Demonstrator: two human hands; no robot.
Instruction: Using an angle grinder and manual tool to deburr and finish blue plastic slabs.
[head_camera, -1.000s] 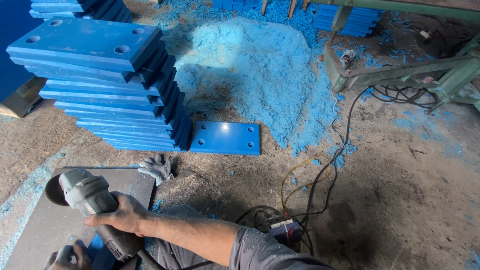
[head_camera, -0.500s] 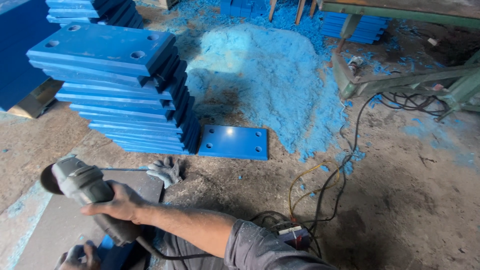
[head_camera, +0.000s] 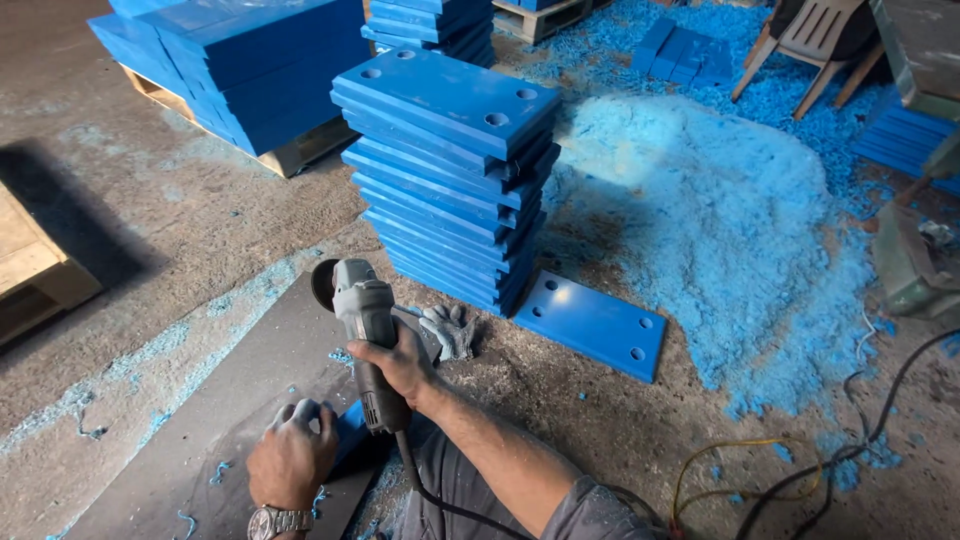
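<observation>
While the left hand (head_camera: 292, 458) is pressing down, fingers curled, on a small blue piece (head_camera: 349, 432) lying on the dark board (head_camera: 250, 385), the right hand (head_camera: 403, 362) is closing fully around the body of a grey angle grinder (head_camera: 362, 320), whose disc end is pointing away from the person. The grinder's black cord (head_camera: 425, 490) is trailing back beside the forearm. Just beyond the grinder, a grey work glove (head_camera: 449, 329) is lying on the dusty concrete floor (head_camera: 180, 230), touching the board's far edge. Right of the glove, a single blue plate (head_camera: 592, 324) with corner holes is resting flat at the foot of a tall stack of blue plates (head_camera: 450, 170). Right of the stack, a broad heap of pale blue shavings (head_camera: 720, 220) is spreading across the floor, with cables (head_camera: 800, 470) looping at its near edge. Behind the stack, more blue slabs are sitting on a wooden pallet (head_camera: 290, 155), and a chair (head_camera: 810, 40) is standing far right.
</observation>
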